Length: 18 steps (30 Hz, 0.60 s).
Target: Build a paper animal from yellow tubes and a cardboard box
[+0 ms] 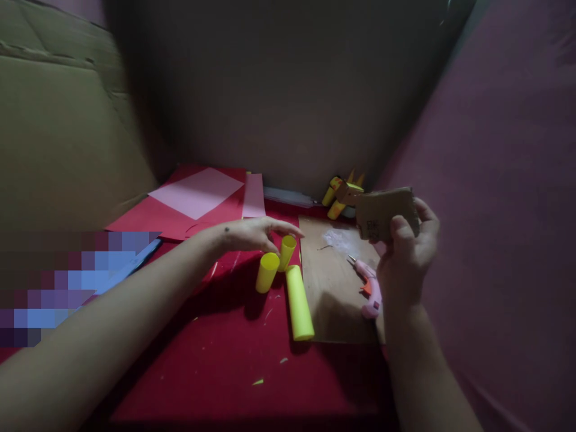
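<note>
My right hand (416, 243) holds up a small rectangular piece of brown cardboard (380, 210), thumb on its near face; dark printing shows near its lower left corner. My left hand (256, 233) reaches over the table with its fingers stretched out, the thumb close beside a short upright yellow paper tube (287, 255). Whether the thumb touches that tube I cannot tell. A second short tube (267, 273) stands just in front of it. One longer yellow tube (300, 306) lies on its side along the left edge of a flat brown board (333, 318).
On the board are a pink glue gun (371, 294) and a whitish glue patch (339, 241). Behind stands a yellow and brown paper figure (344, 195). Red and pink sheets (198, 192) lie at the back left. Paper scraps dot the red tabletop (216, 366); a cardboard wall (54, 132) rises left.
</note>
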Available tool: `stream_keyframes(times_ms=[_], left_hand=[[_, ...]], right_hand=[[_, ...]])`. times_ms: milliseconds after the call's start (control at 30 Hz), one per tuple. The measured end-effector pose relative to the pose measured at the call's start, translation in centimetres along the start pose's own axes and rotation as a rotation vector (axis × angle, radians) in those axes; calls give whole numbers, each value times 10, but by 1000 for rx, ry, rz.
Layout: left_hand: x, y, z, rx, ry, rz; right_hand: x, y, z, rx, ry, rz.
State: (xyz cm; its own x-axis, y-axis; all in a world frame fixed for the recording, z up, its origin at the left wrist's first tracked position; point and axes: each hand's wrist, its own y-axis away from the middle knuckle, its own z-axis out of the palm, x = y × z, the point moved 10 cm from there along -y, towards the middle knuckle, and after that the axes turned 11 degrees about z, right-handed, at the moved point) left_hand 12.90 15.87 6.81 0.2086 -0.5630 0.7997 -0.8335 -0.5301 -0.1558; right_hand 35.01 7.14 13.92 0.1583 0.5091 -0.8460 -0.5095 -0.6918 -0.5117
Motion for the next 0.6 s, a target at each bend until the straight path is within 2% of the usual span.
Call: stream_keyframes(times_ms=[67, 133, 267, 433, 533, 600], left_hand=[[-2, -8, 9, -59, -75, 18], [-7, -12, 8, -35, -110, -5], [-15, -12, -14, 120, -154, -68], [-23, -5, -49, 256, -467, -150], [-35, 1, -54, 291, -526, -206], [-35, 5, -52, 315, -516, -172]], right_hand=[[1, 0, 0, 3, -7, -5], [1, -1, 1, -9, 1, -14], [3, 2, 6, -35, 33, -32], [2, 11, 17, -86, 58, 2], [-2, 19, 26, -112, 130, 18], [-2, 23, 32, -147, 187, 12]])
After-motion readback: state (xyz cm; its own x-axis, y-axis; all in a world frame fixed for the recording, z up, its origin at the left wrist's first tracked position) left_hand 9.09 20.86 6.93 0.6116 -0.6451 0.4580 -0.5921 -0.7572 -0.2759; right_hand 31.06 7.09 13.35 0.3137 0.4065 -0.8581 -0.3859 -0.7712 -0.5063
